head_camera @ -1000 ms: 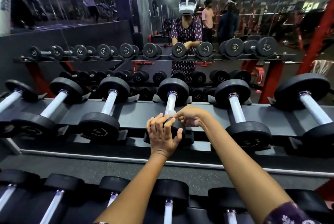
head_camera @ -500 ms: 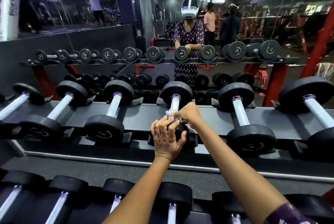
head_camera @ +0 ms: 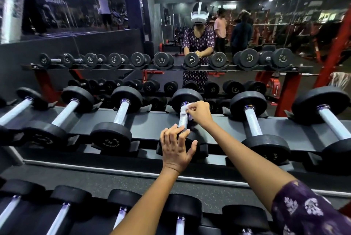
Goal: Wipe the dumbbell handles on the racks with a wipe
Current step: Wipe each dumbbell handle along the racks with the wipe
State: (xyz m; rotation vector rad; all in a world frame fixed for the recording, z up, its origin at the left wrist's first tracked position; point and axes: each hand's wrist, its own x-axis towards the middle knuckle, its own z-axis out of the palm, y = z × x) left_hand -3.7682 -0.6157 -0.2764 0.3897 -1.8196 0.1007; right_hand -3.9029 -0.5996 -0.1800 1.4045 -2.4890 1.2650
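A dumbbell with black heads and a silver knurled handle (head_camera: pixel 183 123) lies on the upper rack shelf (head_camera: pixel 152 122), straight ahead. My right hand (head_camera: pixel 199 113) pinches a white wipe (head_camera: pixel 184 110) against the far end of that handle, close to the far head (head_camera: pixel 187 96). My left hand (head_camera: pixel 176 149) rests with spread fingers on the dumbbell's near head, most of which it hides.
Several more dumbbells lie side by side on the same shelf, such as the left neighbour (head_camera: pixel 121 113) and the right neighbour (head_camera: pixel 252 122). A lower row of dumbbells (head_camera: pixel 180 215) runs along the bottom. A mirror behind reflects the rack and people.
My right hand has slid the wipe along the handle from its near end to its far end. My left hand has stayed on the near head.
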